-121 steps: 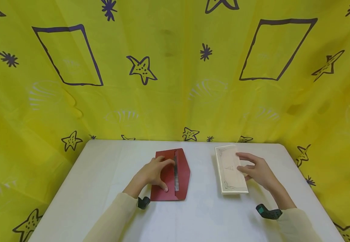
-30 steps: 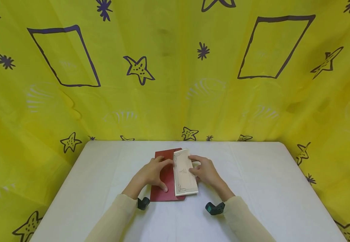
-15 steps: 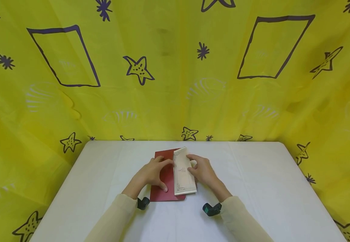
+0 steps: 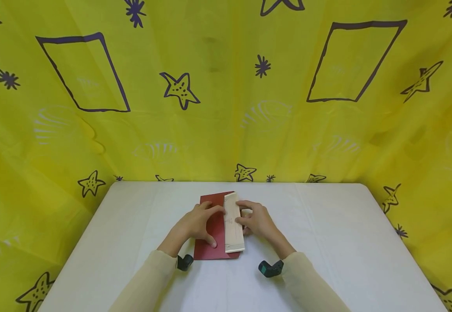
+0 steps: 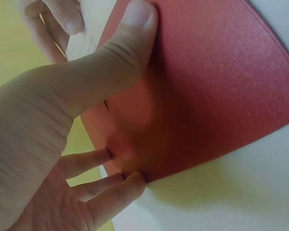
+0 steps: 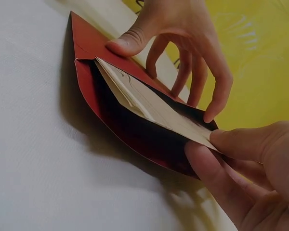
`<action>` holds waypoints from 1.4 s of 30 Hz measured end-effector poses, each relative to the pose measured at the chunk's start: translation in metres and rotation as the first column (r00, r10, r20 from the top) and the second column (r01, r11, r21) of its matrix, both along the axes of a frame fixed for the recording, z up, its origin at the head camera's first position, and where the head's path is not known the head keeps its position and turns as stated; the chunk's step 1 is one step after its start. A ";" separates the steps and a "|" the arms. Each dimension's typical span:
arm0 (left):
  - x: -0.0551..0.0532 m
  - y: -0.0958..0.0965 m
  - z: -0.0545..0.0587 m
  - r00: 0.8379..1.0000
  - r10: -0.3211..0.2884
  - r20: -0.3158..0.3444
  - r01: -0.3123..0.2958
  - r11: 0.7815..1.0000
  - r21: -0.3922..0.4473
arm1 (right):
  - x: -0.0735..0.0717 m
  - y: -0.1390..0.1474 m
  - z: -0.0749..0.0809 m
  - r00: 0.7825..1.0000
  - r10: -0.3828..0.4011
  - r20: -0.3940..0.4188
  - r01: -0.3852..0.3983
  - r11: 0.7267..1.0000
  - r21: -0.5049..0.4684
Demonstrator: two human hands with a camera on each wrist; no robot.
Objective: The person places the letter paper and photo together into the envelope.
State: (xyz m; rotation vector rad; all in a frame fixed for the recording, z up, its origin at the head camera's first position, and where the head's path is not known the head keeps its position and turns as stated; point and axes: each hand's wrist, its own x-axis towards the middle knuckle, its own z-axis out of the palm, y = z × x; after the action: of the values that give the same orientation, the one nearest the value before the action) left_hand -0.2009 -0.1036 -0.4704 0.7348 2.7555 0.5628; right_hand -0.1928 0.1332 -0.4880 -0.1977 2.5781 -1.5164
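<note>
A red envelope [image 4: 216,241] lies on the white table, its pocket spread apart at the right side. My left hand [image 4: 197,221] holds it, thumb on the front and fingertips near the far edge. My right hand [image 4: 258,220] pinches a cream card [image 4: 231,234] by its right edge. The card has a thin printed border and stands partly inside the envelope's mouth; its left part is hidden there. In the right wrist view, the folded card [image 6: 156,108] sits in the dark pocket, above the envelope's open flap [image 6: 94,103].
The white table [image 4: 319,242] reaches to a yellow curtain [image 4: 226,130] with star drawings at the back and sides. A dark wrist camera [image 4: 270,268] sits by the right sleeve, and another dark wrist camera [image 4: 185,262] by the left.
My right hand has brought the card left from the table's right side to the envelope, and less of the card now shows. My left hand has kept its place on the envelope.
</note>
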 end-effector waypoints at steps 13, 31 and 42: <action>0.002 0.000 0.002 1.000 0.011 -0.001 -0.011 1.000 0.005 | -0.007 -0.015 -0.009 0.994 0.066 0.091 -0.050 0.985 -0.166; 0.002 0.000 0.001 1.000 0.022 0.001 -0.022 1.000 0.003 | -0.008 -0.014 -0.005 0.988 0.083 0.128 -0.053 0.974 -0.218; 0.000 -0.002 -0.001 1.000 0.003 -0.002 -0.003 1.000 0.027 | -0.010 -0.020 -0.008 0.982 0.130 0.134 -0.096 0.968 -0.233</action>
State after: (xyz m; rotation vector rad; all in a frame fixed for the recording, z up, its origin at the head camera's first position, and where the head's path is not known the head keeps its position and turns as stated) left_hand -0.2006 -0.1056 -0.4709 0.7371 2.7565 0.6012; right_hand -0.2025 0.1137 -0.4959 -0.2429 2.2397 -1.7093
